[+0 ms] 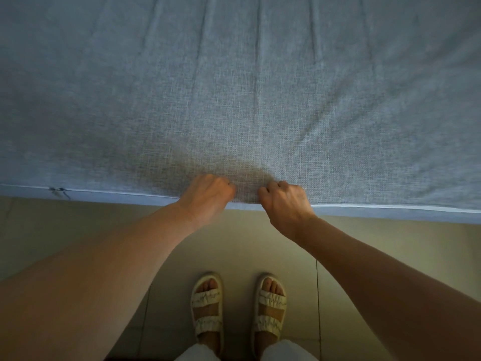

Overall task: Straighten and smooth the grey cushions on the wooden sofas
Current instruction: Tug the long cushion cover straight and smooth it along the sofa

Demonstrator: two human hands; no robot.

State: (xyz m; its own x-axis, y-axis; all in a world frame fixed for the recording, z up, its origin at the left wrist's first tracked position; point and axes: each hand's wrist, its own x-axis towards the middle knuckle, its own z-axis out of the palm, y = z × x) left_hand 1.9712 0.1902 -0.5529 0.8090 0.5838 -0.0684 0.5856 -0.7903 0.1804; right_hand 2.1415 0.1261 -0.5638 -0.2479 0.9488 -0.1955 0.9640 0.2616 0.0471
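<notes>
Grey cushion (234, 87) filling the upper half of the head view, woven cover creased with long folds running away from the near edge. Near edge marked by a pale piping seam, with a zip pull (59, 191) at the left end. Left hand (208, 195) and right hand (285, 201) side by side at the middle of that edge, just apart, a narrow strip of fabric between them. Grip of each: fingers curled tight, pinching the cover at the seam; small wrinkles fanning out from both pinches, a shaded dip in the cloth just beyond the knuckles. Both forearms bare, reaching forward from the lower corners. Below the edge, pale tiled floor (364, 256). Two feet in cream strapped sandals (208, 308) standing together near the bottom, white trouser hems just showing.
</notes>
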